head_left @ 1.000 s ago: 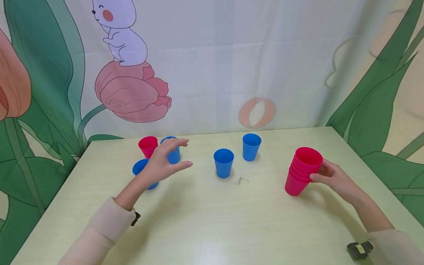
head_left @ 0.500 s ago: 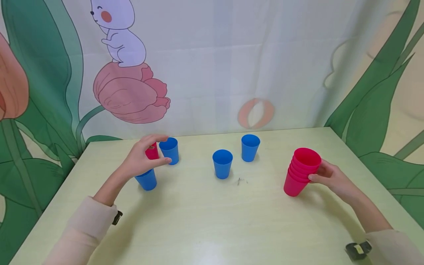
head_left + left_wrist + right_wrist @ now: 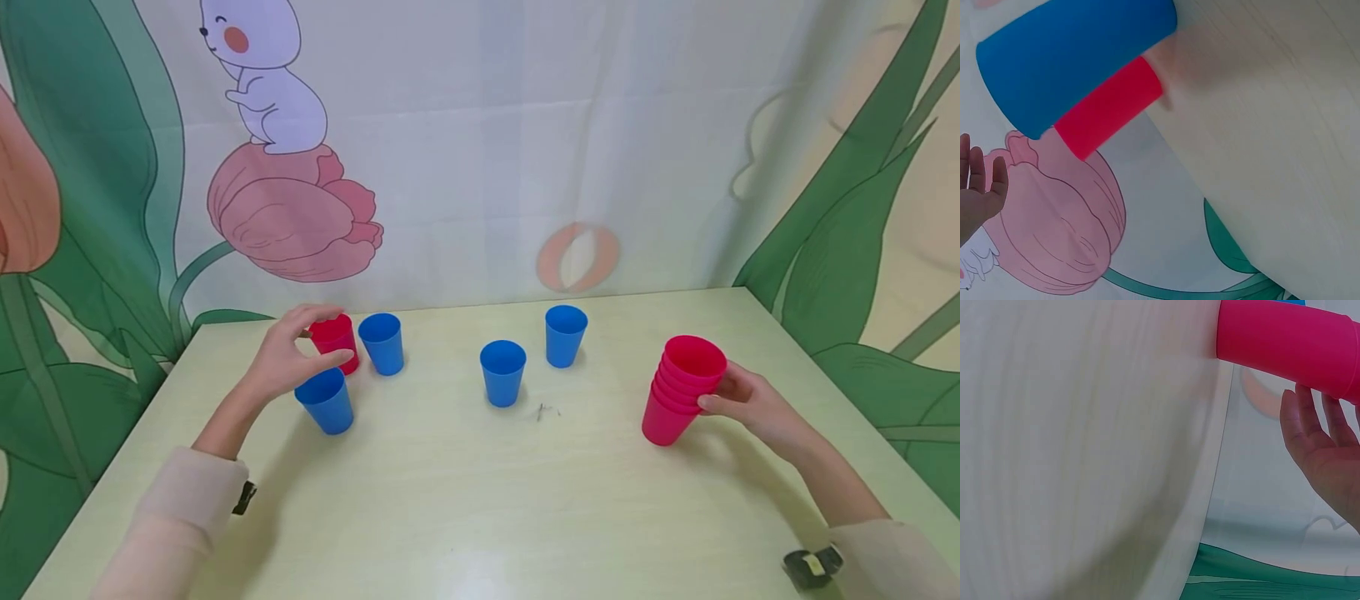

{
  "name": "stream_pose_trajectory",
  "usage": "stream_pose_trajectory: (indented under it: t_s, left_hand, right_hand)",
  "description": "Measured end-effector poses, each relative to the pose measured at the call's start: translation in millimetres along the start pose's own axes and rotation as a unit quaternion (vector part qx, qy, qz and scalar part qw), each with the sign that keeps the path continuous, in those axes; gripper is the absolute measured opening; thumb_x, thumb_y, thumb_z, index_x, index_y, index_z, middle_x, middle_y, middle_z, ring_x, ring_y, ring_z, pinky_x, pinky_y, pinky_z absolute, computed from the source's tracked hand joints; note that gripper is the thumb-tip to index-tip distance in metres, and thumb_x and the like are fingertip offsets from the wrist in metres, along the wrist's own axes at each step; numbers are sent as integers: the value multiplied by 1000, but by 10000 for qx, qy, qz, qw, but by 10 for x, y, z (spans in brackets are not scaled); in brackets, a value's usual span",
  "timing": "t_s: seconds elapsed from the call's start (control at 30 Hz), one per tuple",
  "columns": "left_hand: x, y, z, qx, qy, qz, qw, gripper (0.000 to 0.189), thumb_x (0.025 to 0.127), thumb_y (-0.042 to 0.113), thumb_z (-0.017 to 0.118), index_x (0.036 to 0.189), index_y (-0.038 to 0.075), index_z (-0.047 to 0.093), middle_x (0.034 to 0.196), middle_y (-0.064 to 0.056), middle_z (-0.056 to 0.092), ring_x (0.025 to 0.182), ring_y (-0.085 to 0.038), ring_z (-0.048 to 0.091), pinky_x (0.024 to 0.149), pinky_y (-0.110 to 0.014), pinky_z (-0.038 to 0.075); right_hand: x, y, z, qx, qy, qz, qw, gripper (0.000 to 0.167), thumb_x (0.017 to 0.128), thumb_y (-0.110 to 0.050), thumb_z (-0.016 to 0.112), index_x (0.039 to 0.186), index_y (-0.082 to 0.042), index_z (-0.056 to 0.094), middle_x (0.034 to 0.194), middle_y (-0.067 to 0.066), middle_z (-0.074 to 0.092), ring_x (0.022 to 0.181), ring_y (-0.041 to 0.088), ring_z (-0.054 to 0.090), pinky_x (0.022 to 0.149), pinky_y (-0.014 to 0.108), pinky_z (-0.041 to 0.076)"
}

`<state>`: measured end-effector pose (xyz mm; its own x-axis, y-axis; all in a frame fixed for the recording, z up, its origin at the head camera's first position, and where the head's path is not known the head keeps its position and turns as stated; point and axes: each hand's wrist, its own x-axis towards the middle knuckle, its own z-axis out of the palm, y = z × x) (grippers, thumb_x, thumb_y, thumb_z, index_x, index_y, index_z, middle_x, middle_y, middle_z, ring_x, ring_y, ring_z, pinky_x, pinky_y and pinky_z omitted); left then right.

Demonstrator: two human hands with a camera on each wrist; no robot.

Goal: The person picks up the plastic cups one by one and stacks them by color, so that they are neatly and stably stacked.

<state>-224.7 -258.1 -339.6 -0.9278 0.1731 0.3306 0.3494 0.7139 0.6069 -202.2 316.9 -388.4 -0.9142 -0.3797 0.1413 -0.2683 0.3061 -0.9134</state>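
Observation:
My left hand (image 3: 288, 354), fingers and thumb spread apart and holding nothing, hovers by a single red cup (image 3: 337, 343) at the back left. In the left wrist view, a gap shows between this hand (image 3: 982, 187) and that red cup (image 3: 1110, 106). Just below the hand stands a blue cup (image 3: 327, 404), which looms large in the left wrist view. On the right, my right hand (image 3: 757, 408) grips a nested stack of red cups (image 3: 675, 408) from its right side. Fingers (image 3: 1310, 419) reach the stack from beneath in the right wrist view.
Another blue cup (image 3: 382, 343) stands right of the single red cup. Two more blue cups, one nearer (image 3: 502, 375) and one farther back (image 3: 566, 335), are mid-table. Small dark marks (image 3: 547, 410) lie on the table (image 3: 480, 500). A printed curtain (image 3: 465, 167) hangs behind.
My left hand has moved left, from in front of the left blue cups to the single red cup, uncovering the blue cups. The right hand and its stack have stayed put.

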Motion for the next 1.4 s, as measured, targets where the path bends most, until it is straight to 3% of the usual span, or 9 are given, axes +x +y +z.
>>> stream_pose_trajectory:
  t_s: [0.33, 0.6, 0.93, 1.4]
  left_hand:
    - [55, -202, -19, 111, 50, -200, 9997, 65, 76, 24, 73, 131, 6, 45, 131, -17, 42, 118, -35, 38, 87, -54, 41]
    - [111, -385, -47, 137, -47, -655, 9977, 68, 77, 24, 73, 134, 6, 42, 132, -20, 39, 118, -38, 36, 90, -56, 38]
    - [192, -571, -32, 43, -375, -1273, 9911, 77, 77, 34, 71, 140, 9, 33, 136, -21, 35, 121, -41, 31, 88, -58, 38]
    - [312, -732, 26, -119, -803, -1650, 9829, 86, 76, 38, 71, 143, 10, 25, 139, -23, 29, 123, -43, 27, 89, -56, 40]
  right_hand:
    - [-11, -9, 13, 16, 2, 45, 10000, 46, 89, -6, 56, 132, -9, 40, 107, -11, 57, 94, 6, 57, 75, 32, 52]
    - [-1, -10, 13, -20, 11, 65, 10000, 45, 89, -6, 56, 131, -8, 40, 107, -10, 57, 94, 7, 57, 75, 34, 52]
    - [4, 18, 1, 25, -49, 2, 10000, 46, 89, -4, 55, 132, -9, 39, 108, -9, 57, 95, 7, 57, 75, 33, 52]
    - [9, 16, -9, -15, 12, 62, 10000, 46, 89, -4, 56, 131, -11, 41, 108, -10, 57, 95, 7, 57, 75, 34, 52]
